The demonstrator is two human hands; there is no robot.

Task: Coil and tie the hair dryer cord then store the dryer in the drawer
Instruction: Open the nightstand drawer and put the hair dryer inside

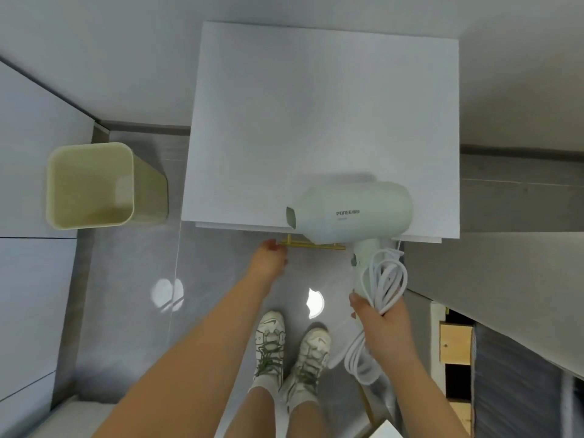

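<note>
White cabinet (316,121), drawer (240,226) seemingly shut.

Left arm bare, stretched forward. Left hand (268,259) low left of hair dryer (354,211), fingertips at end of gold handle (316,245); grip unclear. Right arm bare, bent. Right hand (377,314) straight below hair dryer, curled round its grip and looped cord (385,279).

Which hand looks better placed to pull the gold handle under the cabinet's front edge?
Left. The left hand holds nothing and sits at the left end of the gold handle. The right hand is busy, gripping the hair dryer and its coiled cord.
</note>
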